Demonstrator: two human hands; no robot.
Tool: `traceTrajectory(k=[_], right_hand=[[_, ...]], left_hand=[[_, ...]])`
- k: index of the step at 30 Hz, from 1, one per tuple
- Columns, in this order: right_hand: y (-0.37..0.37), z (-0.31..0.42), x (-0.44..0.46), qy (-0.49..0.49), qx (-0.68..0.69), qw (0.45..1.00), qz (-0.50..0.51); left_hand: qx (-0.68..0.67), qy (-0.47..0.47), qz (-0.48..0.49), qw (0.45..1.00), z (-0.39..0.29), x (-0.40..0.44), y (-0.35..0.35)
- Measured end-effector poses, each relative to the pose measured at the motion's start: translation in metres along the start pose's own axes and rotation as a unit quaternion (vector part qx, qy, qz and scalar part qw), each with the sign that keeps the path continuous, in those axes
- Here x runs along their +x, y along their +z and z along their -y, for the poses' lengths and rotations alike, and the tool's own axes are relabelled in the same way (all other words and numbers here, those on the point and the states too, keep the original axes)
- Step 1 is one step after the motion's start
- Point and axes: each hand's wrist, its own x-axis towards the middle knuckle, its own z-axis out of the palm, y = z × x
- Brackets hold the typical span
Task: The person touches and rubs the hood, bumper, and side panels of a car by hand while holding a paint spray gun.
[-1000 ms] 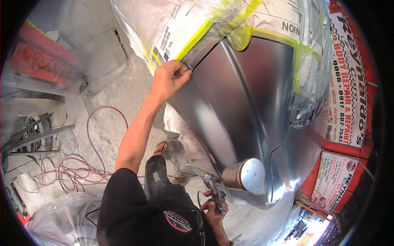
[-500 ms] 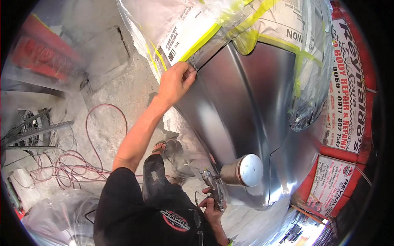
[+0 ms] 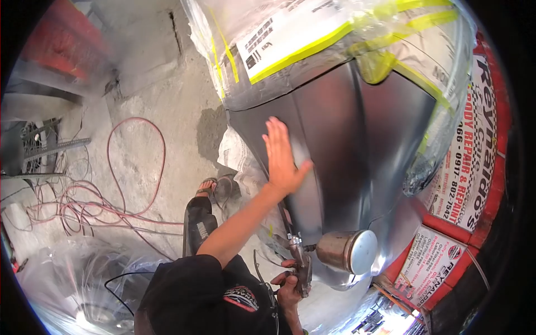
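Observation:
My left hand [image 3: 283, 158] is spread flat over a smooth dark car panel [image 3: 340, 145], fingers apart and holding nothing. Whether the palm presses on the surface or hovers just above it, I cannot tell. At the bottom centre my right hand [image 3: 288, 287] is wrapped round the handle of a metal spray gun [image 3: 302, 265]. The gun's metal paint cup [image 3: 334, 249], with its pale round lid, sticks out to the right over the panel's lower end. Yellow masking tape [image 3: 304, 53] and printed paper border the panel's top edge.
Clear plastic sheeting [image 3: 416, 173] is bunched along the panel's right side. Red barriers with a repair-shop banner [image 3: 469, 156] stand at the right. A reddish hose [image 3: 163, 146] lies coiled on the concrete floor [image 3: 142, 100]. More plastic sheeting [image 3: 106, 279] covers something at lower left.
My left hand has left the taped top edge of the panel, moved down and right, and opened flat. My right hand still grips the spray gun, and the view has shifted.

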Motion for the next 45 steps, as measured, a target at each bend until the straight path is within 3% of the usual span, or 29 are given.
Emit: traceTrajectory(k=[4, 7, 11, 14, 19, 23, 27, 29, 31, 34, 45], right_hand=[[0.000, -0.021, 0.002, 0.024, 0.017, 0.999, 0.038], [0.005, -0.034, 0.004, 0.055, 0.036, 0.996, 0.064], [0.012, -0.061, 0.005, 0.082, 0.047, 0.992, 0.088], [0.014, -0.068, 0.012, 0.105, 0.030, 0.988, 0.112], [0.015, -0.084, 0.009, 0.088, -0.008, 0.992, 0.094], [0.008, -0.076, 0.009, 0.028, 0.005, 0.993, 0.110], [-0.012, -0.059, -0.006, 0.007, 0.017, 0.994, 0.104], [-0.018, -0.054, -0.008, -0.003, 0.039, 0.995, 0.086], [-0.027, -0.055, -0.016, -0.005, 0.067, 0.996, 0.054], [-0.046, -0.066, -0.034, -0.013, 0.089, 0.996, 0.027], [-0.129, -0.146, -0.126, -0.049, 0.099, 0.994, -0.007]], left_hand=[[-0.071, -0.191, -0.057, 0.977, 0.074, 0.025, 0.000], [-0.098, -0.296, -0.047, 0.949, 0.148, 0.036, 0.002], [-0.135, -0.380, -0.077, 0.912, 0.279, 0.037, 0.030], [-0.337, -0.376, -0.040, 0.862, 0.315, 0.044, 0.014], [-0.365, -0.467, -0.049, 0.804, 0.387, 0.044, 0.029], [-0.396, -0.443, -0.047, 0.803, 0.357, 0.049, 0.027], [-0.373, -0.482, -0.024, 0.792, 0.209, 0.050, -0.003], [-0.282, -0.420, -0.065, 0.860, 0.220, 0.016, 0.018], [-0.132, -0.383, -0.096, 0.909, 0.172, -0.006, 0.026], [-0.124, -0.341, -0.081, 0.928, 0.077, -0.048, 0.018], [-0.062, -0.108, 0.028, 0.992, -0.044, -0.246, 0.038]])
